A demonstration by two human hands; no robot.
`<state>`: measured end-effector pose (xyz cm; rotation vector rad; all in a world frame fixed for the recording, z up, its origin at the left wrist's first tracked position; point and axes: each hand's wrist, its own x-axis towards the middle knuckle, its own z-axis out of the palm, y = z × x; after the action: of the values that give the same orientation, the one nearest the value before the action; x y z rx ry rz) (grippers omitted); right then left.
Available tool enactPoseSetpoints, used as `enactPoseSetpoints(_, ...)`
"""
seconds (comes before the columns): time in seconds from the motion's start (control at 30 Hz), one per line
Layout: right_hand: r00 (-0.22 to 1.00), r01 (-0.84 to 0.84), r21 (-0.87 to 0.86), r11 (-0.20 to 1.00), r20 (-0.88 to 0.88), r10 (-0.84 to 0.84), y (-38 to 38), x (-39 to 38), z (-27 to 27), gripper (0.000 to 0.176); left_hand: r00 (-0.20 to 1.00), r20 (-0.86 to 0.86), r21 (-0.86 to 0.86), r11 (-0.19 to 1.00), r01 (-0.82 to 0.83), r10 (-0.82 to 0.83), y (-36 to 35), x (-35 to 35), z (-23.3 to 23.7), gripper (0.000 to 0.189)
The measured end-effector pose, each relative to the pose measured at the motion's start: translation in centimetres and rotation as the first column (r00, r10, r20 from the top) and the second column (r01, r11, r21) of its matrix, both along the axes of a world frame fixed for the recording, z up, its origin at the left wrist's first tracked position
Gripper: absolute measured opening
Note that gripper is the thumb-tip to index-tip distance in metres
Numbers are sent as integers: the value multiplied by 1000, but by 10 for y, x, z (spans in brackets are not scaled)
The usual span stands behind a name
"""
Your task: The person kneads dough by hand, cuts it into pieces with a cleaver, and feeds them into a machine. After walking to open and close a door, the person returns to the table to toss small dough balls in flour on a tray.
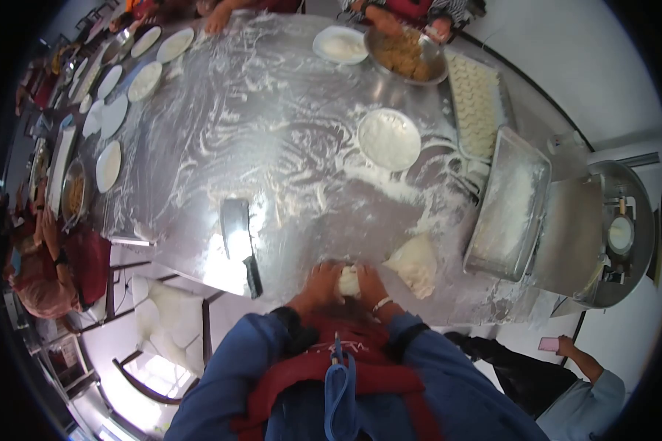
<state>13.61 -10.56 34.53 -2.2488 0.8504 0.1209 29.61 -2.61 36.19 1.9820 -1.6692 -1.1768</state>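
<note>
Left hand and right hand, fingers partly curled, clasp a small white dough lump; its visible long axis points forward across the shiny grey metal surface.

Before me spreads a metal table, its top streaked and swirled with white flour. At the edge nearest me I have a small piece of dough, with a bigger lump of dough just to its right. A cleaver lies to my left (its dark handle points my way). Farther out sit a round white dish, a steel bowl of brownish filling and a white plate. Two trays line my right; pale plates stand along the left.
</note>
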Motion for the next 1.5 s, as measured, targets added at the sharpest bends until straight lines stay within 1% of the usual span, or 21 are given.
enactPoseSetpoints(0.07,1000,-26,49,998,11,25,-3,-1,19,75,1000,-8,-28,999,-22,22,-5,0,4,83)
enactPoseSetpoints(0.1,1000,-15,21,1000,18,15,-6,-3,22,75,1000,-3,1,1000,-14,14,-6,1,10,81)
enactPoseSetpoints(0.13,992,21,103,994,120,-34,-9,-5,25,78,1000,2,32,999,-6,5,-7,2,16,80)
enactPoseSetpoints(0.17,972,46,188,981,218,-88,-9,-8,25,81,1000,7,7,1000,7,-7,-9,3,17,80)
enactPoseSetpoints(0.2,970,59,166,984,223,-96,-7,-12,22,81,999,16,63,998,29,-30,-10,5,18,80)
enactPoseSetpoints(0.23,973,86,144,986,199,-114,-4,-16,15,82,998,24,117,992,52,-56,-11,5,18,79)
enactPoseSetpoints(0.3,973,130,98,987,180,-146,-3,-21,9,84,996,39,98,993,70,-74,-12,3,17,79)
enactPoseSetpoints(0.37,984,158,252,955,39,-173,-2,-19,5,82,995,60,92,993,78,-84,-13,2,14,78)
enactPoseSetpoints(0.47,981,176,266,948,35,-192,-3,-19,3,77,995,53,103,992,74,-80,-11,3,8,78)
enactPoseSetpoints(0.6,974,183,225,957,88,-207,-1,-22,-20,73,988,105,31,994,109,-112,-12,3,1,81)
enactPoseSetpoints(0.67,967,191,254,948,117,-226,-1,-22,-19,72,988,95,46,992,115,-119,-12,3,-1,82)
enactPoseSetpoints(0.8,962,199,233,952,138,-235,-1,-21,-18,71,981,121,44,988,150,-154,-13,4,-2,82)
enactPoseSetpoints(0.9,971,184,218,958,110,-212,-4,-17,-12,71,978,130,36,987,159,-162,-12,3,-7,82)
enactPoseSetpoints(0.97,975,176,274,946,81,-205,-5,-16,-17,71,981,118,54,987,149,-154,-12,4,-8,83)
enactPoseSetpoints(1.07,972,167,214,962,125,-197,-2,-19,-26,72,985,95,59,989,137,-142,-12,4,-7,81)
enactPoseSetpoints(1.17,968,190,240,952,116,-222,0,-21,-32,73,988,86,55,991,125,-129,-10,4,-10,80)
enactPoseSetpoints(1.3,954,191,187,964,196,-227,2,-19,-31,72,981,140,40,990,132,-136,-8,3,-12,81)
enactPoseSetpoints(1.37,972,196,158,968,102,-214,-1,-15,-14,68,980,143,52,989,136,-142,-9,3,-10,82)
enactPoseSetpoints(1.4,971,199,153,968,103,-216,-2,-15,-17,68,979,144,48,989,139,-145,-9,5,-10,82)
enactPoseSetpoints(1.47,985,135,169,976,88,-152,-4,-11,-23,64,990,31,-17,990,139,-139,-8,8,-12,82)
enactPoseSetpoints(1.5,984,136,166,977,88,-152,-4,-12,-25,64,990,31,-20,990,140,-139,-6,7,-12,82)
